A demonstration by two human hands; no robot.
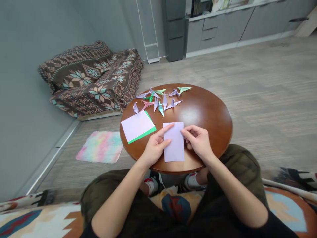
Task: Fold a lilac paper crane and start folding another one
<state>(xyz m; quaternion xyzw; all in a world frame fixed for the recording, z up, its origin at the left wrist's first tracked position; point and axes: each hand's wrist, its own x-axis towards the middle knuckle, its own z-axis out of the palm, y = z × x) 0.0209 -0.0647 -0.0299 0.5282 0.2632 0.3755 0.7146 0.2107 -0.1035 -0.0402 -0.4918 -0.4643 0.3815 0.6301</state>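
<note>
A lilac sheet of paper [174,141], folded to a tall rectangle, lies on the round brown table [210,115] near its front edge. My left hand [155,147] rests on the sheet's left edge, index finger stretched along the upper part, other fingers curled. My right hand [198,140] presses the sheet's right edge with fingers bent and pinched together. Left of the sheet lies a stack of square papers [137,126], lilac on top with green showing beneath. Several folded paper cranes [160,97] in lilac, green, pink and blue are scattered at the table's far side.
A patterned brown cushion seat [91,79] sits against the grey wall at the left. A pastel tie-dye mat [100,146] lies on the wooden floor beside the table. Grey cabinets [223,26] and a white rack [148,33] stand at the back. My knees flank the table.
</note>
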